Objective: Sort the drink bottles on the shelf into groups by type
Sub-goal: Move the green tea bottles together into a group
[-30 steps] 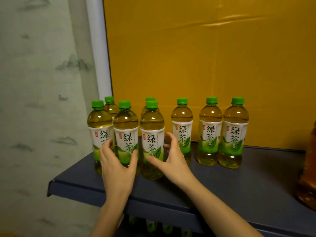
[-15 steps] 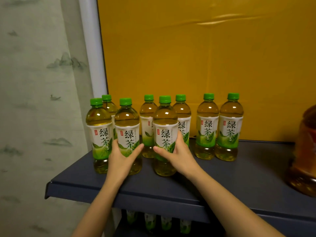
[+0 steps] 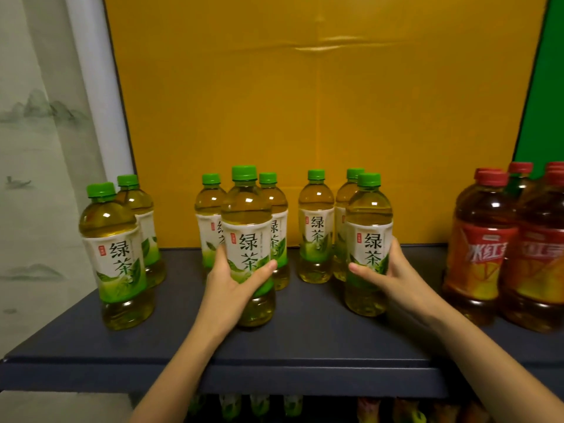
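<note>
Several green tea bottles with green caps stand on the dark shelf (image 3: 305, 337). My left hand (image 3: 227, 288) grips a front green tea bottle (image 3: 247, 227) at its label, in front of two others. My right hand (image 3: 393, 276) grips another green tea bottle (image 3: 367, 221) further right, beside two more behind it. A pair of green tea bottles (image 3: 113, 239) stands apart at the shelf's left end. Red-capped iced red tea bottles (image 3: 485, 245) are grouped at the right end.
A yellow board (image 3: 305, 117) backs the shelf, with a green panel (image 3: 546, 87) at the far right. A white post (image 3: 94, 87) and a painted wall stand at left. More bottles sit on a lower shelf (image 3: 259, 406) under the front edge.
Both hands have slid their green tea bottles to the right, leaving a gap beside the left-end pair. The view has shifted right, bringing the red tea bottles into sight.
</note>
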Motion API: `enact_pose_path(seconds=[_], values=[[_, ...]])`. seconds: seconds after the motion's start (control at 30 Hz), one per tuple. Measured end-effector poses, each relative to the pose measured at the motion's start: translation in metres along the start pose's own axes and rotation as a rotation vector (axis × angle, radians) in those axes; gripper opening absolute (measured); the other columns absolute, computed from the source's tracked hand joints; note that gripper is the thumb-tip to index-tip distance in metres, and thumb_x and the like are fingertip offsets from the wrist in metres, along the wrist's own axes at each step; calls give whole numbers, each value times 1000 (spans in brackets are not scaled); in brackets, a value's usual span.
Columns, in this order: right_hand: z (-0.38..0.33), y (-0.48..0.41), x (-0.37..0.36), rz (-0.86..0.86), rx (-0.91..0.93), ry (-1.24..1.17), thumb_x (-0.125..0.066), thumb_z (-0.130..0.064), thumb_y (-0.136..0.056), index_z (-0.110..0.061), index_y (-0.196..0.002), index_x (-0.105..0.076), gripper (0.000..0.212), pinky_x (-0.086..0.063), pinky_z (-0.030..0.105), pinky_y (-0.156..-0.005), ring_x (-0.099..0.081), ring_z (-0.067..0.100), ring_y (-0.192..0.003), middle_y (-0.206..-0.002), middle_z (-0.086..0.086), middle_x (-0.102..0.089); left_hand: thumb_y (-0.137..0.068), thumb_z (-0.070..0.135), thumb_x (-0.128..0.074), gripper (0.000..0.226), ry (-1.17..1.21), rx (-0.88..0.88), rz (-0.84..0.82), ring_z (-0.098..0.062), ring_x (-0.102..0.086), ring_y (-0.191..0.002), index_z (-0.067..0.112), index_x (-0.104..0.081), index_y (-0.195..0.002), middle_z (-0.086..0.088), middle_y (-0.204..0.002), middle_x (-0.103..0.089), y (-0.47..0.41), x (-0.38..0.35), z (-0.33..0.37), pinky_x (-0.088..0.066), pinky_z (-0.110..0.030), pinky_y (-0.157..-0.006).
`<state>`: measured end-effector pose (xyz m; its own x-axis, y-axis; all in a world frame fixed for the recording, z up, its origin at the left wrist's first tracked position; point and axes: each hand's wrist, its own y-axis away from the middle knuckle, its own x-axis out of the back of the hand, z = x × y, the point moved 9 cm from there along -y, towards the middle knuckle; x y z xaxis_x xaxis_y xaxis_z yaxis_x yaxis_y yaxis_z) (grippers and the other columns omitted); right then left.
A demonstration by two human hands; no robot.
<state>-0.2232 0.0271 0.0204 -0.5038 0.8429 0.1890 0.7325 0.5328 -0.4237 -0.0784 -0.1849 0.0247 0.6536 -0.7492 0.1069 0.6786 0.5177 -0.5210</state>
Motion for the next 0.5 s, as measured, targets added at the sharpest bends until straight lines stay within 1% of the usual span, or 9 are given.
enact_pose_path(seconds=[0.07, 0.13, 0.17, 0.23, 0.3, 0.37, 0.43, 0.5], values=[[1, 2, 8, -6, 6, 8, -70, -18, -71, -30, -126, -32, 68, -45, 34, -101, -50, 11, -121, -124, -7, -51, -70, 23, -76, 54, 16, -11, -36, 11, -59, -95, 26, -48, -116, 17, -107, -63, -3, -23, 6, -47, -4, -72], [2, 3, 13, -19, 19, 24, -70, -24, -67, -38, -121, -34, 67, -45, 31, -101, -51, 7, -119, -125, -10, -51, -70, 24, -76, 53, 23, -13, -68, 14, -59, -91, 28, -47, -114, 19, -105, -62, -6, -45, 9, -46, -2, -69], [2, 3, 14, -25, 25, 28, -70, -25, -66, -41, -119, -33, 66, -45, 30, -101, -51, 7, -119, -125, -11, -51, -71, 24, -76, 54, 25, -11, -83, 14, -59, -91, 29, -45, -115, 20, -104, -61, -7, -55, 9, -46, -2, -69], [4, 2, 15, -35, 21, 41, -70, -30, -65, -40, -122, -31, 69, -44, 34, -102, -51, 9, -120, -127, -11, -51, -72, 24, -76, 56, 29, 6, -111, 11, -57, -95, 28, -44, -117, 21, -106, -60, -8, -72, 5, -46, -2, -71], [7, 1, 14, -48, 15, 60, -70, -33, -66, -37, -127, -28, 74, -44, 34, -102, -50, 8, -121, -128, -13, -50, -72, 25, -76, 58, 34, 26, -121, 5, -56, -102, 23, -44, -121, 16, -111, -60, -10, -85, -1, -46, -5, -75], [8, 0, 11, -67, 7, 79, -67, -33, -70, -35, -131, -21, 77, -45, 24, -98, -48, 2, -119, -126, -19, -46, -73, 25, -76, 59, 31, 36, -127, 6, -54, -102, 23, -43, -121, 16, -111, -58, -13, -94, -5, -45, -5, -75], [10, -1, 7, -83, -9, 67, -64, -25, -79, -34, -131, -13, 73, -48, 11, -86, -46, -6, -113, -121, -23, -43, -73, 25, -76, 57, 21, 36, -127, 10, -52, -97, 26, -40, -117, 22, -105, -55, -16, -99, -7, -44, -2, -72], [15, -1, 4, -95, -30, 34, -59, -18, -86, -33, -130, -10, 68, -48, 7, -80, -46, -7, -109, -118, -23, -42, -73, 26, -76, 57, 15, 41, -132, 10, -51, -97, 28, -39, -115, 25, -104, -53, -18, -103, -9, -43, -6, -73]])
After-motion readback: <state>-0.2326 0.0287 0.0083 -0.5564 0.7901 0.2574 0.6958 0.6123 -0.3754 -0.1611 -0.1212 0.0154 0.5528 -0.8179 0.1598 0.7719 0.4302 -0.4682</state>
